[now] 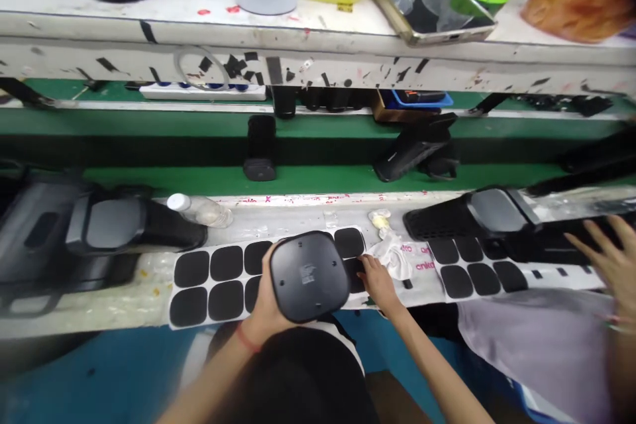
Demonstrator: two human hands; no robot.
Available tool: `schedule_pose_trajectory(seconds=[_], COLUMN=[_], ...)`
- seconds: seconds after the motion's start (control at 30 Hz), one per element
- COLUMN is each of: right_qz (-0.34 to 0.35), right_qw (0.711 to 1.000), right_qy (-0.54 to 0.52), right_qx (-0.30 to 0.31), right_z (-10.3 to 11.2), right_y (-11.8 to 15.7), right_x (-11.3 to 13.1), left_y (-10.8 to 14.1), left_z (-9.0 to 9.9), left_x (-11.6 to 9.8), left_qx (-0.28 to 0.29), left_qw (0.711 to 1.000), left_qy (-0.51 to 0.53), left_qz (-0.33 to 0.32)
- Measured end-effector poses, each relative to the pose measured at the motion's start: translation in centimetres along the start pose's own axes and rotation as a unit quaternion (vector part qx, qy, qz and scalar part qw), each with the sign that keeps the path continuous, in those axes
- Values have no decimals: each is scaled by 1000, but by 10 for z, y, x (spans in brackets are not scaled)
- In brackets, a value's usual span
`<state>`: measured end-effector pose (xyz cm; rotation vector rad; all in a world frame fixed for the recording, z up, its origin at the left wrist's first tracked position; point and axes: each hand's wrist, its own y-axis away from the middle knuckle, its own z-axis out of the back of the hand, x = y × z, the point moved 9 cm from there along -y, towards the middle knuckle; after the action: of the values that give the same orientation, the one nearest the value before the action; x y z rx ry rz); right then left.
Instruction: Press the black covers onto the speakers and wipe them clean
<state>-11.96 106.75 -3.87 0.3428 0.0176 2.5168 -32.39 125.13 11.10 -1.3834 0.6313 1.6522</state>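
- Unit [311, 276]: in left hand [267, 310], just left of right hand [381, 286]; looks stiff, smooth, a bit slippery, moderate weight.
- Best hold: side walls, off the flat face.
- Left hand: fingers curled round unit's left side, gripping.
- Right hand: fingers bent at pad [354, 273], touching; can't tell if pinching.
- Pad looks thin, bendy.

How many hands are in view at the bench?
3: the left hand holding a black base, the right hand at a black pad, and a co-worker's hand near the right edge. Others may be hidden.
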Motion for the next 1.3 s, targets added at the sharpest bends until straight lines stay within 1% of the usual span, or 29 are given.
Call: schedule_pose_trajectory(seconds=[0.07, 0.17, 0.27, 0.37, 0.43, 0.53, 0.6, 0.67, 0.83, 0.93, 1.1, 1.2, 1.3], right_qz=[19, 41, 43, 48, 73, 144, 191, 222, 260, 273, 260, 249, 232], right_qw=[999, 997, 996, 994, 993, 986, 978, 971, 959, 954, 958, 961, 963], right_qy=[25, 55, 83, 100, 98, 82, 71, 64, 66, 70, 50, 5, -67], right_qx=[13, 21, 13, -3, -7, 13, 36, 57, 94, 107, 112, 119, 120], right_z=[-1, -5, -8, -7, -7, -12, -17, -21, -23, -20, -13, -8, 1], right_y=[-4, -5, -2, 8, 14, 17, 12, 4, -16, -19, -10, -6, -11], right_x=[-5, -5, -4, 1, 9, 27, 38, 44, 50, 53, 48, 45, 43], left_y=[-12, -14, -6, 1, 1, -2, -5, -7, -6, -4, -4, -4, -4], left_z=[-14, -23, -21, -20, -20, -17, -13, -10, -10, -11, -11, -12, -12], left_x=[-5, -13, -20, -23, -23, -20, -17, -16, -16, -17, -19, -20, -19], left_qx=[-33, -39, -49, -59, -61, -63, -69, -72, -67, -66, -68, -66, -63], left_qw=[999, 998, 998, 997, 997, 997, 996, 996, 995, 995, 995, 995, 995], left_qy=[15, 17, 4, -12, -18, -21, -31, -43, -60, -65, -62, -58, -55], left_qz=[-15, -38, -50, -53, -50, -41, -37, -38, -42, -41, -42, -42, -45])
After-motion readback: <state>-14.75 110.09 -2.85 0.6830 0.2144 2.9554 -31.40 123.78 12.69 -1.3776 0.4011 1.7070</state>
